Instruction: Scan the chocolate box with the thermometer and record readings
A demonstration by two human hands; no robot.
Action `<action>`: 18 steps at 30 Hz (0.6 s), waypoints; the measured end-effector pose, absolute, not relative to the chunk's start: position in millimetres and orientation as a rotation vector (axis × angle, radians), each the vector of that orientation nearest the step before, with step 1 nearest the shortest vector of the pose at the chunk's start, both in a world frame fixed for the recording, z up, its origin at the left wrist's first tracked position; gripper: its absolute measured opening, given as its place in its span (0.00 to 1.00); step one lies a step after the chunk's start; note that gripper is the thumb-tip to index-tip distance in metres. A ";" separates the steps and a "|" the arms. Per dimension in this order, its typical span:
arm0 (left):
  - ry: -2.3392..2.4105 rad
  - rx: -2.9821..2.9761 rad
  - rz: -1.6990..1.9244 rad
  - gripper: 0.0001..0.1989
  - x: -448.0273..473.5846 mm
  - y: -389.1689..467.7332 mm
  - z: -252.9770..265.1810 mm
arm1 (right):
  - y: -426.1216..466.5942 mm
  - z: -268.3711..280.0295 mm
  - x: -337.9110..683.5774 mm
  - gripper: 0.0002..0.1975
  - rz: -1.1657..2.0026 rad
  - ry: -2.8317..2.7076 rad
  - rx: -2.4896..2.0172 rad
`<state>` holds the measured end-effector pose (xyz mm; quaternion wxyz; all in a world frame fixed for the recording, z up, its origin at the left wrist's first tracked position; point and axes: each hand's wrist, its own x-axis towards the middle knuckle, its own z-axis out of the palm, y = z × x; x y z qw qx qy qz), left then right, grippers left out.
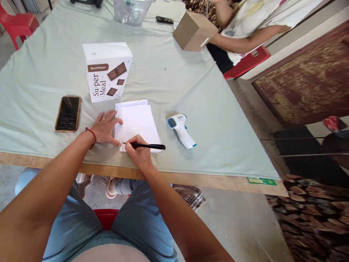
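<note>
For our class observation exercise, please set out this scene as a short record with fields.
Left hand: fingers spread, resting at the left edge of the white paper
Right hand: gripping a black pen, tip near the paper's left edge
Left of paper: phone, lying flat, screen up
Right of paper: white-and-blue thermometer gun, lying down
Behind paper: white box labelled NutriMotion Su-per Meal, upright
Far side: brown cardboard box, another person's arm reaching to it
Surface: pale green cloth

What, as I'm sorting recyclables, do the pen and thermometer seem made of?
The black pen looks like smooth plastic, from its even color, though coated metal is possible. The thermometer seems satin white plastic, judging by its molded curves.
</note>
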<state>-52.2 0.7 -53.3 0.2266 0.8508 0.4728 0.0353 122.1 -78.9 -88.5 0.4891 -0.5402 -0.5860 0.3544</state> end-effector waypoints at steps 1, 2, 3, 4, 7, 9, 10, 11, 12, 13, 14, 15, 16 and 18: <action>1.306 2.341 0.092 0.43 -52.0 0.6 -52.8 | -78.8 -88.4 122.0 0.05 0.857 -1.423 -1.314; 1.307 2.337 0.091 0.43 -51.8 0.5 -52.5 | -78.8 -88.2 122.0 0.05 0.853 -1.424 -1.314; 1.306 2.334 0.093 0.43 -51.7 0.5 -52.4 | -78.8 -88.0 122.0 0.05 0.853 -1.429 -1.312; 1.305 2.331 0.096 0.43 -51.7 0.6 -52.6 | -78.8 -87.7 122.2 0.04 0.855 -1.432 -1.310; 1.296 2.331 0.118 0.42 -52.5 1.3 -55.1 | -79.4 -86.8 123.0 0.05 0.856 -1.402 -1.320; 1.283 2.335 0.145 0.42 -53.4 2.0 -57.6 | -80.0 -86.1 123.6 0.05 0.843 -1.365 -1.345; 1.276 2.336 0.158 0.42 -53.7 2.4 -58.7 | -80.2 -85.9 123.8 0.05 0.838 -1.354 -1.357; 1.271 2.335 0.170 0.42 -54.0 2.7 -59.6 | -80.3 -85.7 123.9 0.05 0.837 -1.350 -1.366; 1.267 2.334 0.178 0.42 -54.1 2.9 -60.1 | -80.3 -85.5 124.0 0.05 0.841 -1.353 -1.372; 1.265 2.332 0.180 0.42 -54.1 2.9 -60.2 | -80.3 -85.5 123.9 0.05 0.845 -1.360 -1.374; 1.267 2.330 0.179 0.42 -53.9 2.9 -60.0 | -80.2 -85.6 123.8 0.05 0.848 -1.366 -1.375; 1.271 2.327 0.174 0.42 -53.7 2.7 -59.4 | -80.2 -85.8 123.7 0.05 0.847 -1.372 -1.373; 1.275 2.322 0.168 0.42 -53.5 2.4 -58.6 | -80.1 -86.1 123.6 0.05 0.842 -1.375 -1.371; 1.282 2.311 0.154 0.42 -53.1 1.7 -56.9 | -80.1 -86.6 123.5 0.05 0.833 -1.377 -1.370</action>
